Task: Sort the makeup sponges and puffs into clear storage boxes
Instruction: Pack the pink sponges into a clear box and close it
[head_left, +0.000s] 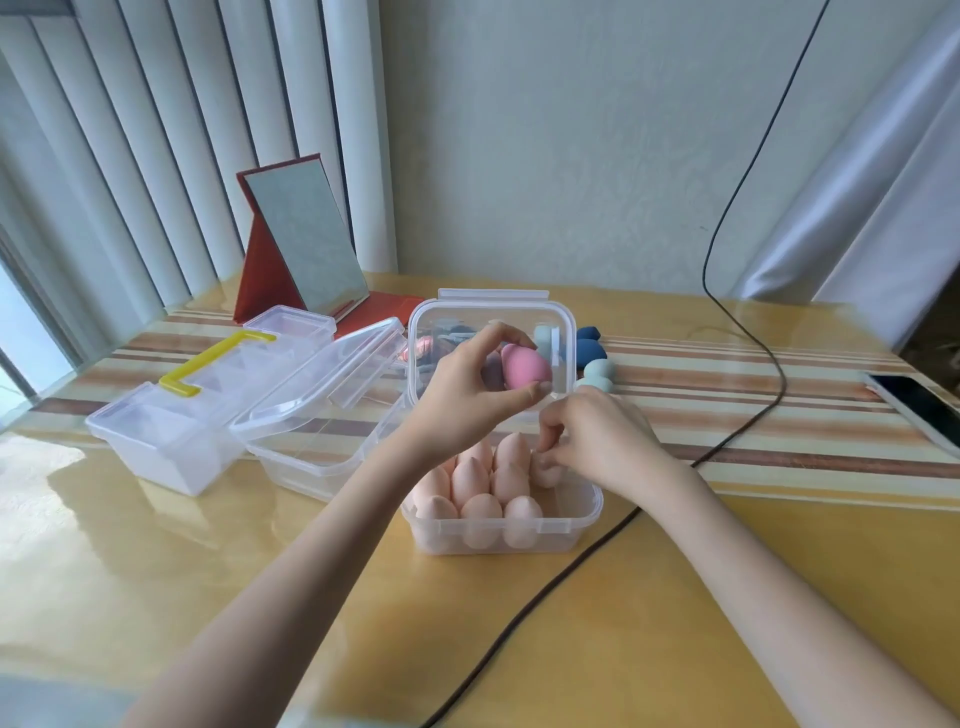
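Note:
A clear storage box (566, 530) in front of me holds several peach egg-shaped sponges (483, 506) standing upright. Its clear lid (563, 317) stands raised behind it. My left hand (467, 400) hovers above the box and pinches a pink egg-shaped sponge (524, 370) between thumb and fingers. My right hand (597, 441) reaches into the right side of the box, its fingertips closed on a peach sponge (545, 470). Dark blue sponges (589, 345) and pale teal sponges (600, 370) lie on the table behind the lid.
A second clear box (306, 467) with its lid tilted open sits to the left, next to a clear case with a yellow handle (208, 364). A red folding mirror (306, 249) stands at the back left. A black cable (519, 623) crosses the table; a phone (919, 410) lies at right.

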